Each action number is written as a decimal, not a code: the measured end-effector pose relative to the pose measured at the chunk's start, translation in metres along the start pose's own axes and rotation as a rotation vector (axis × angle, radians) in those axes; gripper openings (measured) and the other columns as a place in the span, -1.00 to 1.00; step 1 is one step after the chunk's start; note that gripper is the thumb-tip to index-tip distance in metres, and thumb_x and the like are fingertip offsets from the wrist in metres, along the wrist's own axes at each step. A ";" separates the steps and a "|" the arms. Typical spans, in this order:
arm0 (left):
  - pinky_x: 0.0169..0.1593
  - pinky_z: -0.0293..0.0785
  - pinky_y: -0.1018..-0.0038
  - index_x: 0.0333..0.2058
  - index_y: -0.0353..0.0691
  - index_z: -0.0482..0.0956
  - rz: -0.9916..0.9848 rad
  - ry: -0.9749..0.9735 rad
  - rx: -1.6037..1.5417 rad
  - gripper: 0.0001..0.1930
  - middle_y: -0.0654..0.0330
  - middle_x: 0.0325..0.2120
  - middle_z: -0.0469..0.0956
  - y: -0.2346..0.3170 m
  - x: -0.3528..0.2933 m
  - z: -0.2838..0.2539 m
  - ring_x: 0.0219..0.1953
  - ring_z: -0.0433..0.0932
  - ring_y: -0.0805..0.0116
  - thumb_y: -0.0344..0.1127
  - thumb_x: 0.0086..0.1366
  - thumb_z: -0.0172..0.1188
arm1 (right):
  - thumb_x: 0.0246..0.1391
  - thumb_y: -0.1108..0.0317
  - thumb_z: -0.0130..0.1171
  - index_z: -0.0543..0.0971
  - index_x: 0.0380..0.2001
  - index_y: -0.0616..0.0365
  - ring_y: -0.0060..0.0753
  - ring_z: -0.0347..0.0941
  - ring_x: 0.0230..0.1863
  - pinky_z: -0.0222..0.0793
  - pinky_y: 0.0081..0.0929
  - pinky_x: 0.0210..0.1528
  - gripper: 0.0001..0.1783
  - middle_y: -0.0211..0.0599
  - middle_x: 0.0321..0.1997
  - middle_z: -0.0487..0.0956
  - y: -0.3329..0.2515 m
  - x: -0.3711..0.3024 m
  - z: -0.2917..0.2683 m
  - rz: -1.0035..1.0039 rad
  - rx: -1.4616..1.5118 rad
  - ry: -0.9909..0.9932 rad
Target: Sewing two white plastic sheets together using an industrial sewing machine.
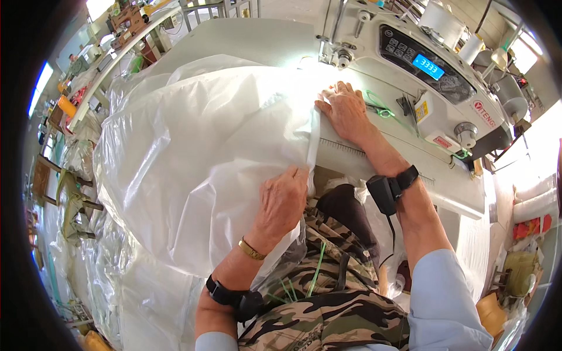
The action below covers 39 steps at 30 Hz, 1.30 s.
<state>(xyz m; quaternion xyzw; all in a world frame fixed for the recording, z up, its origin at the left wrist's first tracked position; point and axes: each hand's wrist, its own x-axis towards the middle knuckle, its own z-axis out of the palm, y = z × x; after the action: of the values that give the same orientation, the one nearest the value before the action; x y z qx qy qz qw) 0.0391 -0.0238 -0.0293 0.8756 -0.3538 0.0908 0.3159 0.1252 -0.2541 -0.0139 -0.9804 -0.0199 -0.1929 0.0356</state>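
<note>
A large sheet of white, translucent plastic film [175, 146] spreads over the sewing table and hangs off toward my lap. Its right edge is folded into a narrow band. My left hand [284, 199] pinches that folded edge near the table's front. Farther up, my right hand [345, 108] lies with fingers stretched out on the table beside the film's far right corner, close to the needle area. The sewing machine [404, 58] stands just beyond, its lamp glaring over the corner so detail there is washed out.
Green-handled thread snips [383, 111] lie right of my right hand. A ruler scale [342, 147] runs along the table. Thread cones [471, 48] stand behind the machine head. Clear plastic [88, 257] heaps at the left, and a wooden chair [44, 181] stands beyond it.
</note>
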 end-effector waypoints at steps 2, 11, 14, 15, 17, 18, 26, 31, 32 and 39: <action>-0.33 0.44 0.19 -0.09 -0.26 0.55 0.005 0.026 0.040 -0.67 0.07 -0.41 0.50 0.000 -0.002 0.002 -0.40 0.55 0.00 -0.51 0.11 0.14 | 0.23 -0.03 0.03 0.63 -0.04 0.05 -0.11 0.29 0.17 0.19 -0.11 0.16 -0.54 -0.08 0.04 0.49 0.002 0.000 0.003 0.003 0.039 0.003; -0.38 0.46 0.20 -0.25 -0.31 0.52 0.087 0.071 0.216 -0.83 0.05 -0.45 0.47 0.004 0.018 -0.003 -0.41 0.56 0.02 -0.54 0.15 0.09 | 0.20 -0.14 0.03 0.63 -0.04 0.00 -0.05 0.29 0.18 0.15 -0.08 0.18 -0.48 -0.07 0.13 0.50 0.006 0.003 0.009 0.036 0.086 -0.016; -0.40 0.45 0.18 -0.35 -0.31 0.48 0.117 0.076 0.252 -0.91 0.04 -0.47 0.46 -0.002 0.032 0.000 -0.42 0.56 -0.01 -0.55 0.13 0.07 | 0.20 -0.09 0.04 0.65 -0.05 -0.04 -0.08 0.29 0.12 0.17 -0.11 0.13 -0.53 -0.08 0.05 0.49 0.008 0.004 0.012 0.029 0.100 0.005; -0.40 0.46 0.17 -0.39 -0.30 0.46 0.111 0.061 0.283 -0.93 0.03 -0.47 0.46 -0.004 0.037 0.000 -0.43 0.56 -0.03 -0.55 0.12 0.07 | 0.20 -0.09 0.04 0.65 -0.05 -0.04 -0.08 0.29 0.12 0.17 -0.11 0.13 -0.53 -0.08 0.05 0.49 0.008 0.003 0.012 0.034 0.108 0.009; -0.39 0.46 0.16 -0.40 -0.30 0.46 0.139 0.040 0.296 -0.94 0.03 -0.46 0.47 -0.007 0.053 -0.001 -0.43 0.56 -0.05 -0.55 0.11 0.08 | 0.21 -0.07 0.04 0.67 -0.09 -0.04 -0.07 0.29 0.13 0.17 -0.09 0.13 -0.56 -0.07 0.06 0.48 0.009 0.003 0.010 0.025 0.105 0.012; -0.38 0.47 0.16 -0.42 -0.29 0.45 0.162 0.024 0.300 -0.95 0.02 -0.45 0.48 -0.009 0.060 -0.001 -0.44 0.56 -0.08 -0.54 0.10 0.09 | 0.21 -0.07 0.04 0.67 -0.09 -0.04 -0.07 0.29 0.13 0.17 -0.09 0.13 -0.56 -0.07 0.06 0.48 0.009 0.002 0.011 0.029 0.115 0.015; -0.29 0.48 0.13 -0.53 -0.33 0.50 0.123 -0.106 0.414 -0.95 -0.06 -0.48 0.53 -0.023 0.126 0.013 -0.38 0.58 -0.08 -0.50 0.08 0.12 | 0.24 0.06 0.00 0.63 -0.05 -0.02 -0.09 0.25 0.20 0.11 0.00 0.17 -0.62 -0.14 0.12 0.45 0.004 0.004 0.005 0.088 0.132 -0.106; -0.21 0.48 0.13 -0.53 -0.35 0.55 0.069 -0.117 0.404 -0.92 -0.10 -0.49 0.56 -0.032 0.163 0.028 -0.35 0.59 -0.08 -0.47 0.09 0.16 | 0.25 0.13 -0.05 0.59 0.03 -0.01 -0.08 0.23 0.27 0.09 -0.01 0.21 -0.61 -0.14 0.20 0.42 0.002 0.007 0.007 0.106 0.088 -0.176; -0.19 0.48 0.12 -0.51 -0.34 0.57 0.067 -0.076 0.360 -0.92 -0.10 -0.49 0.57 -0.033 0.170 0.029 -0.34 0.59 -0.07 -0.46 0.10 0.17 | 0.26 0.15 -0.07 0.58 0.05 -0.01 -0.07 0.22 0.29 0.08 -0.01 0.23 -0.60 -0.14 0.23 0.41 0.002 0.008 0.009 0.106 0.044 -0.159; 0.00 0.45 0.20 -0.10 -0.32 0.57 -0.025 -0.047 0.146 -0.72 -0.13 -0.15 0.56 -0.036 0.158 0.019 -0.11 0.56 -0.02 -0.37 0.22 0.16 | 0.25 0.12 -0.05 0.59 0.02 0.09 -0.06 0.23 0.30 0.12 -0.06 0.23 -0.58 -0.11 0.24 0.41 0.000 0.011 0.006 0.106 0.050 -0.177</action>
<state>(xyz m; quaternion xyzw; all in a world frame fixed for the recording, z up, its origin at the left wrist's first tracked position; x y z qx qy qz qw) 0.1782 -0.1048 -0.0010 0.9025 -0.3427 0.0920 0.2441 0.1381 -0.2535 -0.0155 -0.9921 0.0243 -0.1027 0.0681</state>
